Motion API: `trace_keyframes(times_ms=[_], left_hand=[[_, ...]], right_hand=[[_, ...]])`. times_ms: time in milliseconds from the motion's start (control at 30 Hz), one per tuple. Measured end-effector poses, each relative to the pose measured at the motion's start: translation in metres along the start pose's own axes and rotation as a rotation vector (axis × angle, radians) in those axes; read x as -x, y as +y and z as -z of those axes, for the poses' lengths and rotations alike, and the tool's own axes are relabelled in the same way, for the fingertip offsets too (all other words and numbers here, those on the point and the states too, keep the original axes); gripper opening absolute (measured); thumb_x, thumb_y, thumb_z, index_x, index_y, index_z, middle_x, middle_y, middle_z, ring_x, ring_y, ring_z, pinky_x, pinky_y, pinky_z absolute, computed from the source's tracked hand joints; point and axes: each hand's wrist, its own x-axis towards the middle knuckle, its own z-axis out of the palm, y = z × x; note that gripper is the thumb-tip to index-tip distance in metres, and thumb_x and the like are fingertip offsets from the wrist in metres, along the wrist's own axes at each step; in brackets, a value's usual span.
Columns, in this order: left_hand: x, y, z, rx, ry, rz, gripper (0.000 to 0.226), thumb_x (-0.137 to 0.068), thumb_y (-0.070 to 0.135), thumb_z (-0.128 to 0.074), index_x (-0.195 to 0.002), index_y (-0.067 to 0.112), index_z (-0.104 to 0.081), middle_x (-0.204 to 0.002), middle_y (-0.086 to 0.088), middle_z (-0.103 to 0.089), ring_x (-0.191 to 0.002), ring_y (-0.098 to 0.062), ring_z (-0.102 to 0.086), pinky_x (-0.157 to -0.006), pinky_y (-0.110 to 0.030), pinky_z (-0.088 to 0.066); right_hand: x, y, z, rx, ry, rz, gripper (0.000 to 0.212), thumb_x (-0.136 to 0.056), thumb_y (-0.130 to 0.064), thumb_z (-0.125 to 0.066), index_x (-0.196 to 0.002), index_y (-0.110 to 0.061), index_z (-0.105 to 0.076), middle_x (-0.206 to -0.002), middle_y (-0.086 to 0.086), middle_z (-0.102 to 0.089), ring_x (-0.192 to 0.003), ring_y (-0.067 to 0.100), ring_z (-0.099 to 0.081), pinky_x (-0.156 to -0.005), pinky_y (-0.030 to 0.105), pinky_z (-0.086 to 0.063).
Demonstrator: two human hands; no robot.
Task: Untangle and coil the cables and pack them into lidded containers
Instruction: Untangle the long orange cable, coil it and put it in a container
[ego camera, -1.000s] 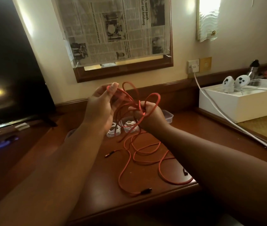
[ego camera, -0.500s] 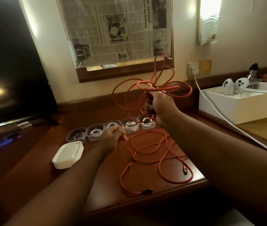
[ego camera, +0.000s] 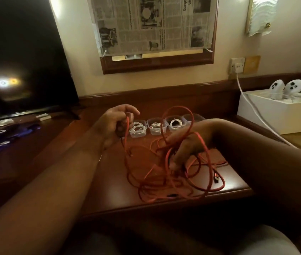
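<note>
**Red cable held in both hands above the desk**

A strand of the tangled red cable [ego camera: 166, 173] is gripped in the curled fingers of the left hand [ego camera: 115, 124], from which it hangs down to the wooden desk [ego camera: 238, 183]. The right hand [ego camera: 188, 150] is lowered into the tangle, its fingers closed around several loops, with one loop arching above it. The rest of the cable lies piled on the desk under and in front of both hands. A row of small clear containers [ego camera: 156, 126] holding white cables stands just behind the hands.
</note>
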Motion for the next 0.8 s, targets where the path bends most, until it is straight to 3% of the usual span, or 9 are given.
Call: trace_keyframes(times_ms=[133, 233, 333, 400, 500, 600, 667, 733, 800], left_hand=[[0.007, 0.001, -0.011, -0.068, -0.035, 0.057, 0.033, -0.058, -0.001, -0.043, -0.078, 0.008, -0.068, -0.058, -0.005, -0.031, -0.043, -0.011, -0.019, -0.038, -0.014, -0.022], [0.010, 0.010, -0.019, -0.058, -0.046, 0.116, 0.034, -0.057, 0.001, -0.043, -0.083, 0.005, -0.063, -0.060, -0.003, -0.032, -0.041, -0.008, -0.021, -0.040, -0.013, -0.018], [0.012, 0.024, -0.028, -0.009, -0.053, 0.161, 0.031, -0.061, 0.005, -0.045, -0.087, 0.007, -0.061, -0.063, -0.001, -0.034, -0.042, -0.006, -0.023, -0.040, -0.015, -0.014], [0.011, 0.032, -0.036, 0.027, -0.013, 0.174, 0.021, -0.075, 0.006, -0.045, -0.088, 0.009, -0.061, -0.059, 0.002, -0.033, -0.042, -0.006, -0.023, -0.039, -0.014, -0.015], [0.007, 0.038, -0.047, 0.118, 0.147, 0.165, 0.025, -0.093, 0.005, -0.036, -0.090, 0.010, -0.060, -0.058, 0.003, -0.033, -0.042, -0.005, -0.024, -0.038, -0.015, -0.018], [0.004, 0.041, -0.057, 0.329, 0.292, 0.177, 0.026, -0.098, 0.005, -0.035, -0.095, 0.008, -0.061, -0.058, 0.003, -0.034, -0.042, -0.005, -0.026, -0.036, -0.016, -0.021], [0.001, 0.042, -0.064, 0.474, 0.355, 0.180, 0.027, -0.099, 0.004, -0.034, -0.096, 0.006, -0.060, -0.055, 0.003, -0.033, -0.042, -0.005, -0.027, -0.036, -0.016, -0.024], [-0.001, 0.043, -0.071, 0.597, 0.395, 0.190, 0.028, -0.099, 0.004, -0.033, -0.094, 0.006, -0.060, -0.054, 0.003, -0.031, -0.041, -0.006, -0.028, -0.035, -0.017, -0.025], [-0.002, 0.045, -0.076, 0.711, 0.435, 0.198, 0.027, -0.099, 0.006, -0.034, -0.095, 0.005, -0.061, -0.055, 0.002, -0.033, -0.043, -0.007, -0.031, -0.036, -0.017, -0.029]], right_hand=[[-0.008, -0.007, -0.012, 0.174, -0.104, -0.117, 0.054, -0.082, -0.014, -0.072, -0.133, -0.026, -0.055, -0.125, -0.003, -0.066, -0.117, 0.022, -0.062, -0.104, 0.048, -0.047], [-0.006, -0.015, -0.013, 0.145, -0.093, -0.226, 0.058, -0.093, -0.001, -0.058, -0.146, -0.019, -0.043, -0.139, 0.001, -0.057, -0.117, 0.024, -0.063, -0.103, 0.045, -0.050], [-0.003, -0.022, -0.011, 0.133, -0.007, -0.197, 0.044, -0.098, -0.001, -0.049, -0.139, -0.016, -0.049, -0.129, 0.003, -0.064, -0.106, 0.022, -0.069, -0.093, 0.037, -0.056], [-0.003, -0.024, -0.008, 0.128, 0.195, -0.132, 0.030, -0.099, -0.006, -0.049, -0.127, -0.016, -0.057, -0.112, 0.004, -0.070, -0.092, 0.019, -0.072, -0.077, 0.029, -0.059], [-0.006, -0.026, -0.006, -0.098, 0.730, 0.029, 0.013, -0.098, -0.011, -0.050, -0.100, -0.015, -0.062, -0.083, 0.005, -0.068, -0.062, 0.015, -0.065, -0.056, 0.026, -0.053], [-0.007, -0.033, -0.010, -0.331, 1.007, 0.187, 0.011, -0.095, -0.015, -0.054, -0.091, -0.010, -0.063, -0.073, 0.005, -0.063, -0.058, 0.015, -0.059, -0.057, 0.031, -0.051], [-0.008, -0.038, -0.017, -0.318, 0.948, 0.206, 0.020, -0.096, -0.029, -0.058, -0.096, -0.011, -0.064, -0.080, 0.005, -0.068, -0.068, 0.018, -0.064, -0.067, 0.033, -0.055], [-0.011, -0.043, -0.026, -0.190, 0.759, 0.146, 0.036, -0.095, -0.046, -0.055, -0.104, -0.013, -0.064, -0.094, 0.006, -0.072, -0.084, 0.020, -0.070, -0.079, 0.035, -0.057], [-0.015, -0.046, -0.034, -0.206, 0.576, 0.140, 0.042, -0.099, -0.046, -0.049, -0.106, -0.007, -0.062, -0.099, 0.010, -0.073, -0.092, 0.023, -0.071, -0.086, 0.037, -0.056]])
